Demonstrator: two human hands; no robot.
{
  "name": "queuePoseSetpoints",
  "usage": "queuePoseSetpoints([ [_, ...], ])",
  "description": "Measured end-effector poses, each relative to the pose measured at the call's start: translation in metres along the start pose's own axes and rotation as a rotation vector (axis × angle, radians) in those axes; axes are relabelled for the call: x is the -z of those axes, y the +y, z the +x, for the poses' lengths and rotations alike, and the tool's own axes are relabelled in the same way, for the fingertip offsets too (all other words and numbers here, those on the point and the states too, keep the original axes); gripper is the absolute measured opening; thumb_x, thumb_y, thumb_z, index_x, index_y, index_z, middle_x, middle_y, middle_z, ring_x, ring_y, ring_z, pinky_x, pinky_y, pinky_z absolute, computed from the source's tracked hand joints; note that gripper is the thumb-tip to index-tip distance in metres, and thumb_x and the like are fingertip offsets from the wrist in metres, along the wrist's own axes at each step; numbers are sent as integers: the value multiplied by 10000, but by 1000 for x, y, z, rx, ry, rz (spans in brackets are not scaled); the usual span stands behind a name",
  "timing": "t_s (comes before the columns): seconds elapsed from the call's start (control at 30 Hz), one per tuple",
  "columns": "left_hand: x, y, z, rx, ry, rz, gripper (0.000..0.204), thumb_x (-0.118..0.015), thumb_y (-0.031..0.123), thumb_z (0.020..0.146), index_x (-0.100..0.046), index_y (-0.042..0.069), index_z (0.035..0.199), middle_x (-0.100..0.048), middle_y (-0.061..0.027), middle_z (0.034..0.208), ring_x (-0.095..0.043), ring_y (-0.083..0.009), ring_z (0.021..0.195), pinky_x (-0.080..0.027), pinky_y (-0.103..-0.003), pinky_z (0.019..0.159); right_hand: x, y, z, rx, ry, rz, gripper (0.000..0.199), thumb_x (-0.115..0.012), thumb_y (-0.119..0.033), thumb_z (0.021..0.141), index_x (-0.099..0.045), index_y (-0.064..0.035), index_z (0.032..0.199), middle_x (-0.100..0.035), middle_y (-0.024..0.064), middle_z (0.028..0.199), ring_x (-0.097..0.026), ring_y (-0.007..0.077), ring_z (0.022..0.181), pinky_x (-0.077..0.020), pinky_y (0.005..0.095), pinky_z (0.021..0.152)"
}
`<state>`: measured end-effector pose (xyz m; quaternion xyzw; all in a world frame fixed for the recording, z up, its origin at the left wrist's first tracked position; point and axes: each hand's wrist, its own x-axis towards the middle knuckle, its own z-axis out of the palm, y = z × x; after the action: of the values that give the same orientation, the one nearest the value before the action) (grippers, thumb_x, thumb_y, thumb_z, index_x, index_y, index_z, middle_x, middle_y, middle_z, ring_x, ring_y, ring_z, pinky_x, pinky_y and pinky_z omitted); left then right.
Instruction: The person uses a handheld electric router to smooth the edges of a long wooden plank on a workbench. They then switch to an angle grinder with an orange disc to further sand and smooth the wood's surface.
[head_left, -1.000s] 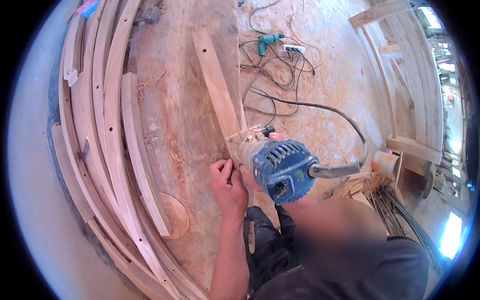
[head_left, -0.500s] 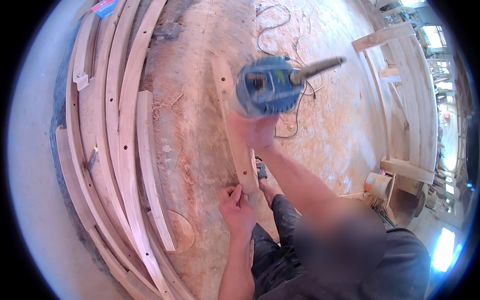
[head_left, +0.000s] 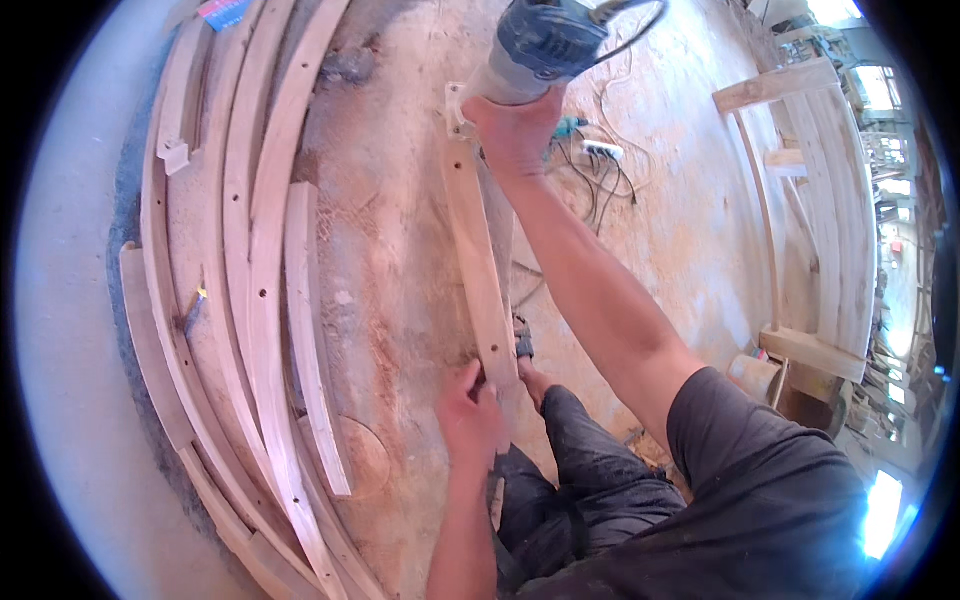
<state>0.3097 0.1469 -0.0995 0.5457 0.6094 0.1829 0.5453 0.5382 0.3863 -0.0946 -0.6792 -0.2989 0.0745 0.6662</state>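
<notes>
My right hand (head_left: 520, 130) is wrapped round the grey lower body of a trim router (head_left: 545, 45) with a dark blue motor top. The router's pale square base is at the far end of a long wooden slat (head_left: 478, 235) with round holes along it; whether it touches the wood I cannot tell. At the near end, my left hand (head_left: 470, 410) is closed on the slat's left edge, its fingers curled and slightly blurred. The router's bit is hidden.
Several long curved wooden pieces (head_left: 262, 230) lie side by side at left, with a shorter piece (head_left: 312, 330) beside them. A white power strip (head_left: 602, 150) with cords sits beyond my right forearm. At right stands a wooden frame (head_left: 800, 200); a bucket (head_left: 755, 375) is near it.
The router has gone from above the slat's middle to its far end and has been turned over, base now toward the wood. My right arm reaches farther out; my left hand stays at the near end.
</notes>
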Motion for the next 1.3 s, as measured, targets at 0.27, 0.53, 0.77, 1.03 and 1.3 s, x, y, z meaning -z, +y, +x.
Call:
queuePoseSetpoints([
  [0.27,23,54,166,29,29,-269,367,-596,292,982,-704,-40,870,-684,-96,752,-644,-175,618,-517,-325,601,69,-1,-92,37,-265,-2,474,-841,-126,621,-677,-45,1059,-698,68,1022,-663,200,942,-522,353,860],
  [0.53,11,109,233,-34,-101,158,456,-705,389,892,-745,-47,765,-711,-124,682,-670,-195,517,-555,-319,521,101,13,-147,75,-385,-33,487,-847,-188,718,-657,-110,1159,-670,43,1191,-643,226,1045,-508,350,891],
  [0.77,4,115,238,-40,-87,235,347,-715,282,896,-759,-60,855,-741,-136,737,-709,-200,562,-572,-306,475,174,20,-223,-485,-642,318,390,-712,-299,873,-614,-128,1209,-648,33,1126,-622,217,1001,-507,354,880],
  [1.03,2,122,239,4,-90,265,367,-670,279,876,-739,-80,847,-744,-171,796,-732,-229,601,-607,-320,548,233,-43,-257,-1378,-323,1072,382,-675,-321,918,-603,-126,1238,-638,26,1134,-609,194,1032,-498,353,922],
  [1.3,7,123,236,33,-107,190,338,-697,265,907,-724,-72,905,-737,-159,798,-713,-239,598,-567,-326,504,205,-7,-216,-1165,-573,1263,378,-639,-343,964,-592,-124,1268,-628,18,1143,-596,171,1062,-488,353,964],
])
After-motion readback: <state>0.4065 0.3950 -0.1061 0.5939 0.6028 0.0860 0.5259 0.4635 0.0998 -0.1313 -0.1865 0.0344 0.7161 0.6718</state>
